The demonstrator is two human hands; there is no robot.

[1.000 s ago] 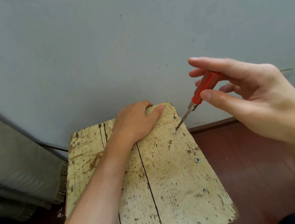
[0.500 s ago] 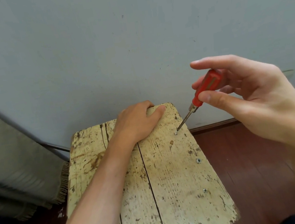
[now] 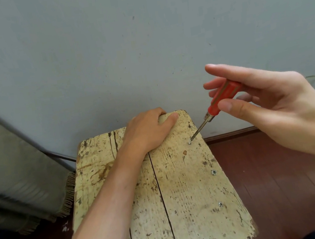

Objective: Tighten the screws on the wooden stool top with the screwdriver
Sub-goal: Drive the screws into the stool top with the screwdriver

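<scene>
Operator: Wood fills the middle of my feed: the stool top [image 3: 185,188], two pale planks with a dark crack between them, the paint worn and blotched brown.

Desk: And the room round it?

Operator: I see a blue-grey wall [image 3: 138,38] right behind the stool, scuffed and speckled. A dark baseboard [image 3: 234,132] runs at its foot, and a reddish-brown plank floor [image 3: 277,172] lies to the right. On the left there is grey cloth [image 3: 5,178] with a frayed fringe [image 3: 69,196] just beside the stool's edge. A dark rod [image 3: 18,133] runs slantwise along it.

Desk: Hands?

Operator: The left hand [image 3: 146,130] lies on the far end of the top, fingers curled over the far edge, thumb flat on the wood. The right hand [image 3: 272,107] pinches the screwdriver [image 3: 223,97] by its red handle between thumb and fingers, with the forefinger stretched out straight above it.

Desk: Where's the tip?

Operator: The shaft slants down to the left, and its tip sits on the far screw [image 3: 189,142] near the right edge. The middle screw [image 3: 214,172] and the near screw [image 3: 220,204] lie along that same edge, closer to me, their heads bright against the paint.
</scene>
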